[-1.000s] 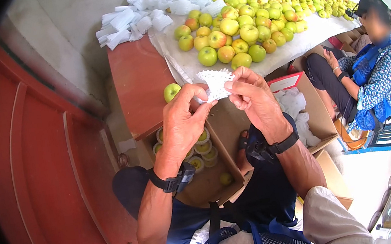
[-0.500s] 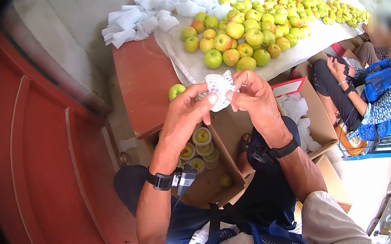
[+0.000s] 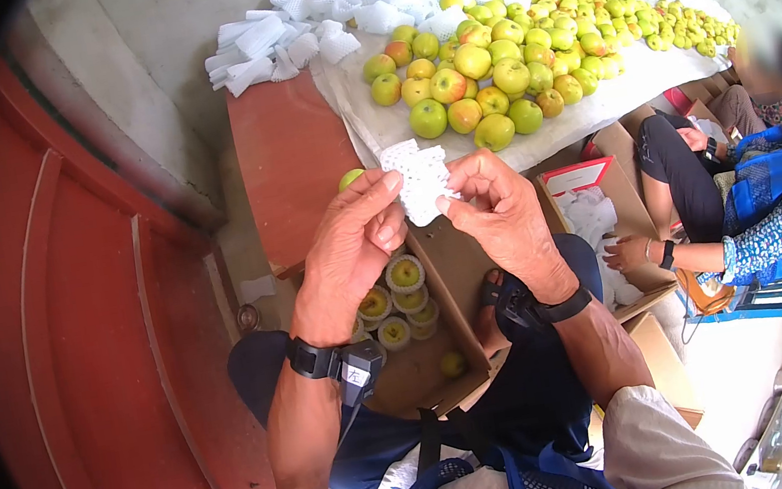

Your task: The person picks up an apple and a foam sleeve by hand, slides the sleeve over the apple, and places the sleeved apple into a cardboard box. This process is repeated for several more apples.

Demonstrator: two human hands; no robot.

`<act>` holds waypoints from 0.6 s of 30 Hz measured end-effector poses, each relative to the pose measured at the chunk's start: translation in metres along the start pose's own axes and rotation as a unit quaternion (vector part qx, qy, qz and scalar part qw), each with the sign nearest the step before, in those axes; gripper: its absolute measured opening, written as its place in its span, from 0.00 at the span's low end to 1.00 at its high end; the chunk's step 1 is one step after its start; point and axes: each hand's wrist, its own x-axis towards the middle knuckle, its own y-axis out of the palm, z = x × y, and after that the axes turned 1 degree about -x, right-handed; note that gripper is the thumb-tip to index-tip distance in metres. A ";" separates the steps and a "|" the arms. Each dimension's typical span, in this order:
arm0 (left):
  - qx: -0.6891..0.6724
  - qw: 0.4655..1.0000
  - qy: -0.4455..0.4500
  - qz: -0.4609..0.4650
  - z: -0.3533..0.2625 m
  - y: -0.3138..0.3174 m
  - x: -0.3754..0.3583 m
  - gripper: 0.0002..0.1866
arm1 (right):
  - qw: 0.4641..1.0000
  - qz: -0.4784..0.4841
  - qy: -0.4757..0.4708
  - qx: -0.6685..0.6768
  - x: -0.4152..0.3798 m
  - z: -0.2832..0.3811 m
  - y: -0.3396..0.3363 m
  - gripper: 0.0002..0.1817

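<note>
White foam net (image 3: 420,182), pinched between thumb and fingers of the left hand (image 3: 389,199) and right hand (image 3: 457,196)

Left hand (image 3: 357,239) and right hand (image 3: 507,222) raised close together, thumbs and fingers pinched, wrists banded, forearms angled inward.

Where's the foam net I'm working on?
In the head view, the foam net is between your left hand and right hand, near the cloth-covered edge of the table.
</note>
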 end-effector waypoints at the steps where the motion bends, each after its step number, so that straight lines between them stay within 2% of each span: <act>1: 0.031 0.999 0.009 0.002 0.000 -0.002 0.000 0.08 | 1.000 -0.001 0.000 0.000 0.001 0.000 0.000 0.12; 3: 0.061 0.998 0.015 0.005 -0.002 0.000 -0.001 0.09 | 0.987 0.020 0.015 0.156 0.003 0.001 0.001 0.13; 9: 0.112 0.993 0.027 -0.015 -0.004 0.009 -0.004 0.08 | 0.989 0.056 0.058 0.121 0.001 0.003 -0.008 0.18; 13: 0.127 0.991 0.037 -0.009 -0.003 0.008 -0.005 0.07 | 0.987 0.045 0.017 0.153 0.001 0.006 -0.006 0.18; 15: 0.134 0.990 0.038 -0.011 -0.002 0.008 -0.005 0.07 | 0.986 0.067 0.093 0.125 -0.001 0.023 -0.010 0.18; 16: 0.178 0.983 0.047 -0.011 -0.002 0.010 -0.005 0.08 | 0.985 0.066 0.095 0.126 0.000 0.022 -0.013 0.18; 18: 0.222 0.974 0.055 -0.009 -0.002 0.013 -0.006 0.08 | 0.963 0.084 0.143 0.214 0.002 0.020 -0.018 0.16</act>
